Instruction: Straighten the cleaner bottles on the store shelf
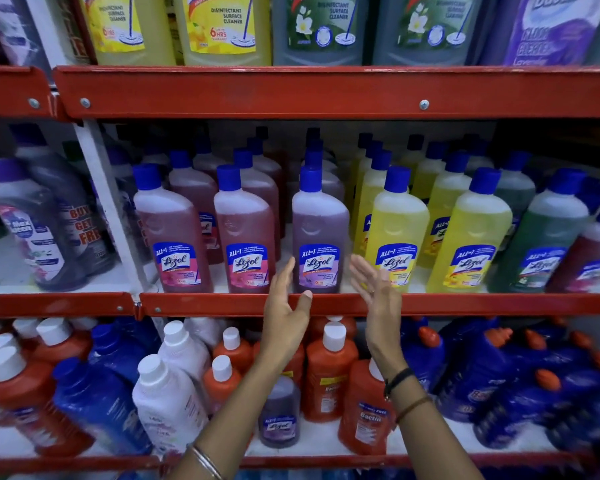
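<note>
Left hand [286, 306] and right hand [374, 289], fingers spread and holding nothing, flank the purple translucent blue-capped cleaner bottle [319, 233]. Advice: grip both sides low, square label to red metal shelf edge [465, 304].

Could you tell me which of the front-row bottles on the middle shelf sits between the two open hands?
The purple-liquid Lizol bottle, third from the left; its neighbours hold pink or yellow liquid.
</note>
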Available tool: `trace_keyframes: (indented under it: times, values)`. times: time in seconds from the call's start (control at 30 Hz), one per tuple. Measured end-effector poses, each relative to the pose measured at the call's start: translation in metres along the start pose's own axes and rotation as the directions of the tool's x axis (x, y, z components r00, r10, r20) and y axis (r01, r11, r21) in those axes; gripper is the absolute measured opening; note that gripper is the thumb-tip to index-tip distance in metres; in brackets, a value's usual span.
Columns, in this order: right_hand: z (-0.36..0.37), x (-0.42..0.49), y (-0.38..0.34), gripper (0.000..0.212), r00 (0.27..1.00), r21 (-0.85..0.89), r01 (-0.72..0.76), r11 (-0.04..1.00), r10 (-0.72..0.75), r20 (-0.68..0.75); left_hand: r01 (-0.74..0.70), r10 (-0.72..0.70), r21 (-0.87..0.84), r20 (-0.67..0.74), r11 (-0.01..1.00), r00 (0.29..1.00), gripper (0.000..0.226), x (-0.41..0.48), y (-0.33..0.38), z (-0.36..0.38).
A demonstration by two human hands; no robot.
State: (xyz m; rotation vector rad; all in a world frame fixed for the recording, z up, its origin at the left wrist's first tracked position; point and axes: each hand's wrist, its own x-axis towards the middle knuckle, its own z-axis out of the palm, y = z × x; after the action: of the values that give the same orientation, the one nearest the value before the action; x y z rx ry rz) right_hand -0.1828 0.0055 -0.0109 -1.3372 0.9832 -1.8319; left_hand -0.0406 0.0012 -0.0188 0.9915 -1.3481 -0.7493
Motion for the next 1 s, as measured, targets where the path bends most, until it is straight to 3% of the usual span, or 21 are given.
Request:
trace_keyframes:
  times: [0.1, 0.17, 0.27, 0.43, 0.7, 1.0]
  values:
    - [-0.025, -0.002, -0.001, 0.064, 0.959, -0.014, 0.196, 0.98, -0.195, -0.203, -0.089, 0.087, -0.014, -0.113, 0.996, 0.99, 0.043, -0.016, 0.009, 0.021]
    - [-0.045, 0.004, 0.0, 0.056, 0.945, -0.026, 0.206, 0.978, -0.206, -0.252, -0.097, 0.098, -0.035, 0.014, 0.995, 0.995, 0.041, -0.023, 0.019, 0.039]
    - [-0.068, 0.018, 0.001, 0.073, 0.983, 0.018, 0.095, 0.995, -0.091, -0.158, -0.016, 0.021, -0.025, 0.247, 1.0, 0.969, 0.053, -0.019, 0.021, 0.064]
    - [-0.085, 0.034, 0.002, 0.106, 0.997, -0.001, -0.07, 0.998, 0.07, 0.021, 0.157, -0.135, -0.029, 0.366, 0.987, 0.921, 0.075, -0.004, 0.018, 0.085]
    - [-0.1, 0.039, -0.001, 0.097, 0.988, 0.027, -0.144, 0.989, 0.142, 0.06, 0.228, -0.18, -0.081, 0.386, 0.97, 0.905, 0.076, 0.002, 0.012, 0.092]
    - [-0.099, 0.04, -0.003, 0.095, 0.987, 0.007, -0.153, 0.988, 0.152, 0.044, 0.158, -0.121, -0.08, 0.348, 0.984, 0.93, 0.075, 0.001, 0.01, 0.093]
